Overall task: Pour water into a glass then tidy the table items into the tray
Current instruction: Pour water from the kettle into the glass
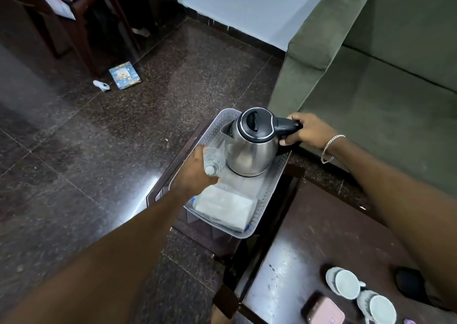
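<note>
Both forearms are showing bare, with no sleeves reaching them. The right wrist is wearing a silver chain bracelet [330, 148], hanging loosely just behind the right hand [306, 129].

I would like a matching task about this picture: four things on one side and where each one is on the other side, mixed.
Things:
1. kettle
2. water bottle
3. white cups
4. blue packet

Places:
A. on the floor
B. in the left hand
C. on the dark table
D. handle in the right hand, over the tray

Pairs: 1-D, 2-B, 3-C, 4-A
</note>
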A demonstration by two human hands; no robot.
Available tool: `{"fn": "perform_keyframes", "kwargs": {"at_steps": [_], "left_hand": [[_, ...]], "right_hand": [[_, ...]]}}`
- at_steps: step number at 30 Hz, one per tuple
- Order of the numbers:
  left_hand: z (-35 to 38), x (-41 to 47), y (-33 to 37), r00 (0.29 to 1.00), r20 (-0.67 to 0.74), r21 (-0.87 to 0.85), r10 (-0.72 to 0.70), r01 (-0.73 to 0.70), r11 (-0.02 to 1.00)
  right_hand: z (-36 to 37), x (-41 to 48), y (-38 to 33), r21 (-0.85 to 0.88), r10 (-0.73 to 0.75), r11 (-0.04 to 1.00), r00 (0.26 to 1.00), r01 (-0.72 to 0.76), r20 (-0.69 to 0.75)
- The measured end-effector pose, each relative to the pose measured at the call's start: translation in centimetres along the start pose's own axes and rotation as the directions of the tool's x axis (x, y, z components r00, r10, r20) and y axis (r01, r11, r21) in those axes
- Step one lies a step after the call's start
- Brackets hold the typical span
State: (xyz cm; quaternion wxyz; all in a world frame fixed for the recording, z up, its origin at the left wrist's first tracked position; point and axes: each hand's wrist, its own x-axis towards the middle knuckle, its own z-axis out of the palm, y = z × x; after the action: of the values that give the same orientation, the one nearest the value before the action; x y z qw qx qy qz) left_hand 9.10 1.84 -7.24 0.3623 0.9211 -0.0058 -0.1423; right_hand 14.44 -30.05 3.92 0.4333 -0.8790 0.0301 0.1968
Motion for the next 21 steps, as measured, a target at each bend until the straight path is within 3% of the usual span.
{"fn": "perform_keyframes", "kwargs": {"at_steps": [3,10,17,21], "left_hand": [[-0.2,0.1,0.0,1.000,-0.009,-0.028,0.001,-0.001,1.000],[-1.6,-0.5,0.1,0.997,-0.070,-0.097,0.036,-0.042,0.994],[-5.0,-1.7,2.0,0.985,-0.128,-0.122,0.118,-0.134,0.983],[-6.4,-2.5,5.3,0.966,-0.114,-0.101,0.232,-0.244,0.965]], "right_hand": [[0.3,0.0,0.4,0.071,0.027,0.997,0.999,-0.029,0.032],[2.2,-0.6,0.7,0.100,0.071,0.993,0.987,-0.057,-0.142],[0.3,-5.0,-2.7,0.221,-0.023,0.973,0.976,0.071,-0.216],[-4.1,-9.1,-4.5,0.180,-0.085,0.974,0.956,0.139,-0.280]]}}
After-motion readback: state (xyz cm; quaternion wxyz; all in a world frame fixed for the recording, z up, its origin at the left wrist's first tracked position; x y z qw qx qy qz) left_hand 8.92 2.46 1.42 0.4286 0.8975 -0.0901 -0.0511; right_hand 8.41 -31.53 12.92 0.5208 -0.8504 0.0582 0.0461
